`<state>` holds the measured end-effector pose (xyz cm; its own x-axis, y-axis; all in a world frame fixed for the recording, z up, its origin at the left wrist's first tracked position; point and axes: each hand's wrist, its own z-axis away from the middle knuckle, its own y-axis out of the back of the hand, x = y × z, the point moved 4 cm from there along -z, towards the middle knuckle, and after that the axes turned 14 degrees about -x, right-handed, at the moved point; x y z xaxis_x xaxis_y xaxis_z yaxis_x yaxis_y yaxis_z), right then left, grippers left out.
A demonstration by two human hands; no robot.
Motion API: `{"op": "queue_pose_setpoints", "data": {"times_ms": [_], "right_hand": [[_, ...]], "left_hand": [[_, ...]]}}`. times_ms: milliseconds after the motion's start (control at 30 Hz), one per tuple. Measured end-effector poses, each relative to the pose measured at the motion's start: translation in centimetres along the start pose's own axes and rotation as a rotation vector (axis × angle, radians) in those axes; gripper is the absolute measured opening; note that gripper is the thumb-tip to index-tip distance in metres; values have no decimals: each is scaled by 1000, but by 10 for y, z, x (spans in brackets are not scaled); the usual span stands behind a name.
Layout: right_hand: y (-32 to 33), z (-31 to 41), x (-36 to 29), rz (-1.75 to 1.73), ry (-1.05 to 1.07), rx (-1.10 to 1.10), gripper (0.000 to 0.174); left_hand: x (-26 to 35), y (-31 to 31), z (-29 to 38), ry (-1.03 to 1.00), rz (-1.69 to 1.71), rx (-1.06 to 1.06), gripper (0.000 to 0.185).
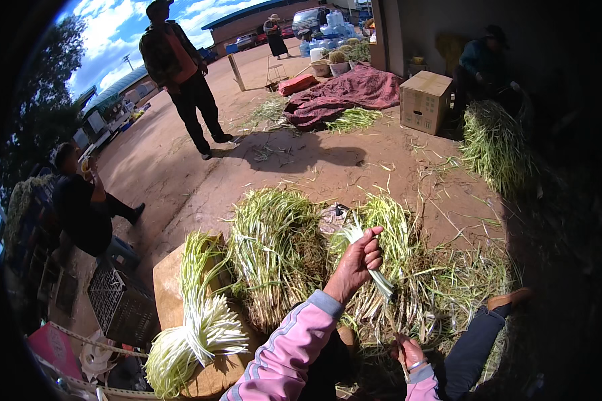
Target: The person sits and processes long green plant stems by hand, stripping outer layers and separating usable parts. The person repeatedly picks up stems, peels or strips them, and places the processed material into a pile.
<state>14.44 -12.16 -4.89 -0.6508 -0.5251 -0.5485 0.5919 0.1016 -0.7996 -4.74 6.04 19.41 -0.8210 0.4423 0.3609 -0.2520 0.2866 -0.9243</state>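
Note:
My left hand (358, 260) is closed around a small bundle of pale stalks (383, 286), perhaps garlic chives, slanting down to the right. Lower right, my right hand (410, 351), with a bracelet at the wrist, grips a thin brownish strip (400, 353); it reaches up towards the bundle's lower end, and I cannot tell whether they touch. Under and behind my hands lies a heap of untrimmed green stalks (389, 215) with tangled dry ends. A second heap (273, 240) stands to its left. Farther left, bunches of clean whitish stalks (205, 331) are piled crosswise on a tan surface (168, 273).
A dark plastic crate (123, 306) stands left, near a seated person (83, 200). Another person (178, 75) stands ahead; someone sits in shade (484, 65) by a cardboard box (425, 103). A red cloth (346, 92) covers a pile. A trousered leg (474, 351) extends at right.

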Motion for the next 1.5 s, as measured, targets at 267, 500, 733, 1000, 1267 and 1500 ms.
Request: {"op": "queue_pose_setpoints", "data": {"times_ms": [267, 500, 733, 1000, 1267, 1500], "right_hand": [[-47, 6, -16, -62, -48, 36, 24], [-28, 19, -4, -169, 7, 119, 11], [-10, 21, -10, -208, -42, 143, 17], [-73, 67, -124, -79, 497, 44, 36], [-134, 73, -126, 158, 513, 99, 27], [-77, 55, -25, -134, 88, 135, 15]], "left_hand": [[2, -3, 6, -18, 38, 5, 23], [5, -3, 6, -45, 37, -5, 21], [2, 5, 1, -39, 56, -40, 22], [15, 2, 2, -91, 46, -18, 21], [18, 1, 8, -118, 74, -16, 21], [22, 1, 13, -146, 46, -22, 19]]}}
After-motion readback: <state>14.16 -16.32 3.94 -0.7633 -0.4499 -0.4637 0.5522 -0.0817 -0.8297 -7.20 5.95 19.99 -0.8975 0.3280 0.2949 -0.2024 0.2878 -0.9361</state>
